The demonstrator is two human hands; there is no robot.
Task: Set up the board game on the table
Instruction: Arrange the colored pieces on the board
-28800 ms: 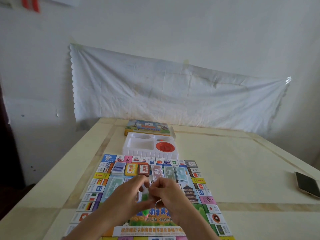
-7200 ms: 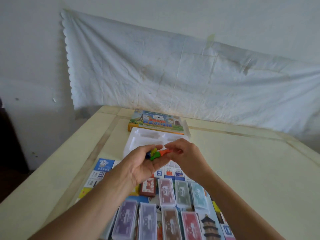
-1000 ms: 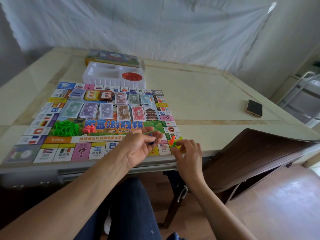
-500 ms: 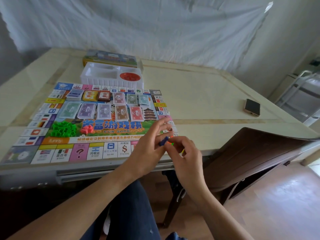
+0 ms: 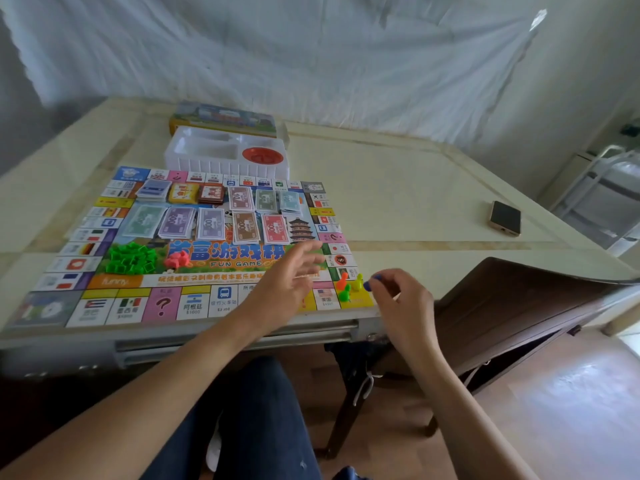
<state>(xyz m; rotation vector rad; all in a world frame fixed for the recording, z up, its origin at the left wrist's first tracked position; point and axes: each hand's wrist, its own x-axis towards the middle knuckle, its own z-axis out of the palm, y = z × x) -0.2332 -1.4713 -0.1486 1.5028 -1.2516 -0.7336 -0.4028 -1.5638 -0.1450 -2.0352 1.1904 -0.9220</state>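
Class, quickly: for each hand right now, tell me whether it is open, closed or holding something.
Left hand: open, fingers spread above the game board, holding nothing.
Right hand: pinching a blue pawn.

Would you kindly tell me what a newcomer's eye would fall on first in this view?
The colourful game board lies near left on the table, with paper money stacks across its far half and a heap of green houses at its left. At its near right corner the right hand pinches a blue pawn beside an orange pawn, a yellow pawn and a green pawn; the left hand hovers, fingers spread, over the board.
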